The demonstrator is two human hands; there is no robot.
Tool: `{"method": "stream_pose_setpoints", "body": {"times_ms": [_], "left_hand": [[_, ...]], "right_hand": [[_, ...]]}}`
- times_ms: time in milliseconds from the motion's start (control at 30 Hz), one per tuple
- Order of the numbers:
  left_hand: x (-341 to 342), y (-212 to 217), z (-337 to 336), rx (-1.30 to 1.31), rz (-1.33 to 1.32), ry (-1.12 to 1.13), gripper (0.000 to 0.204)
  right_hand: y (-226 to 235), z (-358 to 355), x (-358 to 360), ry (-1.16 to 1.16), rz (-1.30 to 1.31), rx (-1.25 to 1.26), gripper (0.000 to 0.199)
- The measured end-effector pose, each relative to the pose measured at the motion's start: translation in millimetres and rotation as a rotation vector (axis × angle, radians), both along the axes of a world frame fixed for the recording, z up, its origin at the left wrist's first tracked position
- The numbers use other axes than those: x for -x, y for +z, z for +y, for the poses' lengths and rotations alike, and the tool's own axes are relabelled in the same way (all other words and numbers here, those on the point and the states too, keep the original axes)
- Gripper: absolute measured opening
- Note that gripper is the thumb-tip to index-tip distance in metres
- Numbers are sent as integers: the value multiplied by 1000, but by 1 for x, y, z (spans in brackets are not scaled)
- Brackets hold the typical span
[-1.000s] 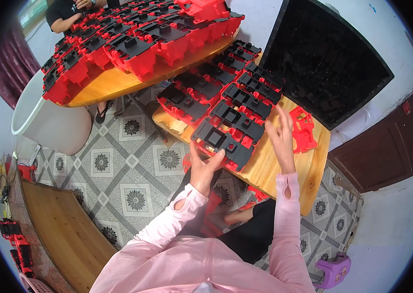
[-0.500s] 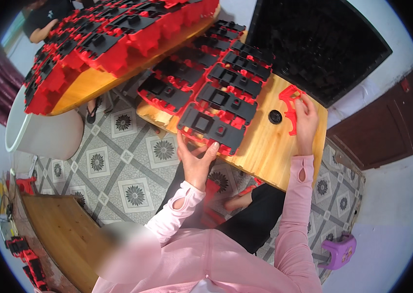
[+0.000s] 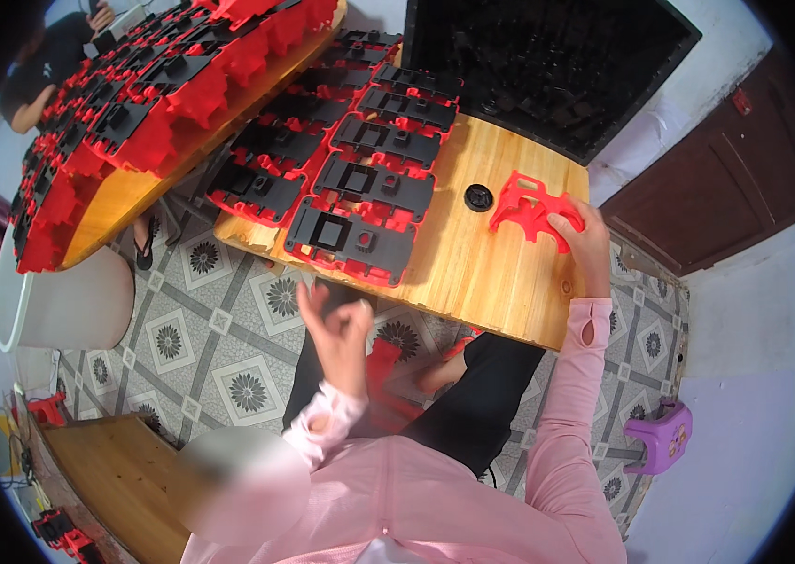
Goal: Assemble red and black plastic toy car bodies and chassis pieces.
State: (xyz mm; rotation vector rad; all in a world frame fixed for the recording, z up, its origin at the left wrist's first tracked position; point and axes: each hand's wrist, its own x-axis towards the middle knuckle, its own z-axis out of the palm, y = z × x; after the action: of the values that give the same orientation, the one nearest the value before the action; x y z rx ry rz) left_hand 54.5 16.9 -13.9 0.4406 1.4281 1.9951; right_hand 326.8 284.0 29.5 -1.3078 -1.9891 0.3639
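My right hand (image 3: 587, 242) grips a red plastic frame part (image 3: 531, 207) that rests on the wooden table (image 3: 482, 273), near its right end. My left hand (image 3: 339, 331) hovers in the air below the table's front edge, over my lap, with fingers loosely curled and nothing visible in it. A small round black part (image 3: 478, 197) lies on the wood just left of the red frame. Rows of assembled black-and-red parts (image 3: 350, 179) cover the left half of the table; the nearest one (image 3: 350, 242) sits at the front edge.
A second wooden table (image 3: 134, 188) to the left carries stacks of red-and-black parts. Another person (image 3: 50, 66) sits at its far side. A big black tray (image 3: 548, 66) leans behind my table. A white tub (image 3: 59, 310) and a purple stool (image 3: 661, 437) stand on the tiled floor.
My left hand has pulled back from the front black-and-red part, down off the table. My right hand slid right and took hold of the red frame part.
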Motion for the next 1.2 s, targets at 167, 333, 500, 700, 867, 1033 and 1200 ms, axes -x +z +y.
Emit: {"method": "stream_pose_setpoints", "body": {"times_ms": [167, 333, 500, 700, 867, 1033, 1200], "left_hand": [[-69, -28, -15, -59, 89, -800, 72], [-96, -16, 74, -65, -131, -786, 99], [-89, 2, 121, -182, -118, -716, 98], [-57, -21, 122, -301, -606, -817, 81], [-39, -20, 126, -329, -845, -1003, 80], [-39, -29, 115, -369, -847, -987, 86], [-29, -12, 82, -326, -497, -1094, 99]], "right_hand": [[-5, -14, 3, -71, -148, -176, 38], [-22, -46, -6, -238, -40, -22, 34], [-15, -71, -3, 174, 186, 491, 42], [11, 80, 68, 235, 302, 371, 41], [9, 207, 175, -126, -239, -565, 28], [17, 190, 163, -25, -554, -830, 15], [0, 18, 75, 115, -704, -860, 38]]}}
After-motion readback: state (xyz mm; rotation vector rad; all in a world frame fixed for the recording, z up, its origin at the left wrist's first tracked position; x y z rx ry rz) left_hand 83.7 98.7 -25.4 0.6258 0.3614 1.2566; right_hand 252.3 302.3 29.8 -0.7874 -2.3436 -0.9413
